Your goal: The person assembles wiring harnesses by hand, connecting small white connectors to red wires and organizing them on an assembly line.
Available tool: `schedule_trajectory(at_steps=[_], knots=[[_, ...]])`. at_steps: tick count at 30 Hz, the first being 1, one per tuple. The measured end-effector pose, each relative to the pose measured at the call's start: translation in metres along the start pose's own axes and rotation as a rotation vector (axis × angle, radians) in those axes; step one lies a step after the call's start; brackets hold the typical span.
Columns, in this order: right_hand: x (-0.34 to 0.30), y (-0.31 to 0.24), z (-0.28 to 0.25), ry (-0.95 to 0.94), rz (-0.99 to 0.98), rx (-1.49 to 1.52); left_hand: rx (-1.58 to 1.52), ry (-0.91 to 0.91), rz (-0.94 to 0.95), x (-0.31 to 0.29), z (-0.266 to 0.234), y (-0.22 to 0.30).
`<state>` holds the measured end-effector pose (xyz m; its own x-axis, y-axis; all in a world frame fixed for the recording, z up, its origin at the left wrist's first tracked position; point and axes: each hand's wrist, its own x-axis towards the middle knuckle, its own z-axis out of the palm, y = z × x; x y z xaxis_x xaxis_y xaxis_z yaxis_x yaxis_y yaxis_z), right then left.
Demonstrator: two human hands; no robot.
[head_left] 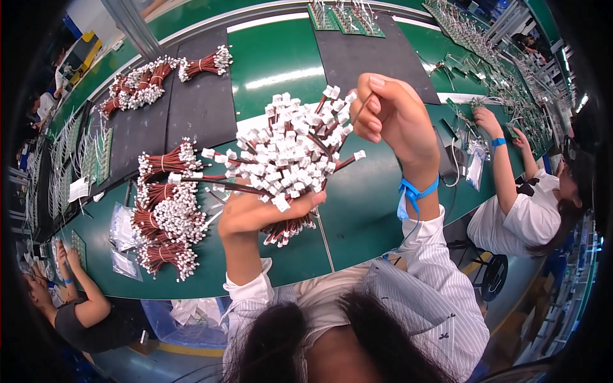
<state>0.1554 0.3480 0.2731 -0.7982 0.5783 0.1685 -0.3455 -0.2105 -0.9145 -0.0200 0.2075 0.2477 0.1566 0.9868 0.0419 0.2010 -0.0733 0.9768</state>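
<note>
My left hand [258,214] is wrapped round a thick bundle of wire harnesses [287,147], short dark red and black leads with white plug connectors. The connectors fan out toward me above my fingers, and a few stick out sideways. More connector ends show below the hand. Just right of the bundle, my right hand [399,118] is raised with thumb and fingers pinched on a thin dark wire [363,106]. Where that wire's lower end goes is hard to make out against the bundle. A blue wrist strap [416,193] with a cord circles my right wrist.
Tied harness bundles [167,255] lie left on the green table [357,223], beside clear plastic bags [124,230]. More bundles [143,83] rest on a black mat [201,115]. Circuit boards [345,18] stand at the back. Co-workers [523,210] sit right and left.
</note>
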Motion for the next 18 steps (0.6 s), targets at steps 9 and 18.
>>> schedule_trajectory(at_steps=[9, 18], knots=[[-0.005, -0.009, -0.005, -0.065, -0.077, -0.164, 0.131, 0.037, 0.013, -0.001, -0.001, -0.006], [-0.006, -0.001, -0.007, 0.061, -0.087, -0.144, 0.000, 0.162, -0.009, 0.005, 0.012, -0.001]])
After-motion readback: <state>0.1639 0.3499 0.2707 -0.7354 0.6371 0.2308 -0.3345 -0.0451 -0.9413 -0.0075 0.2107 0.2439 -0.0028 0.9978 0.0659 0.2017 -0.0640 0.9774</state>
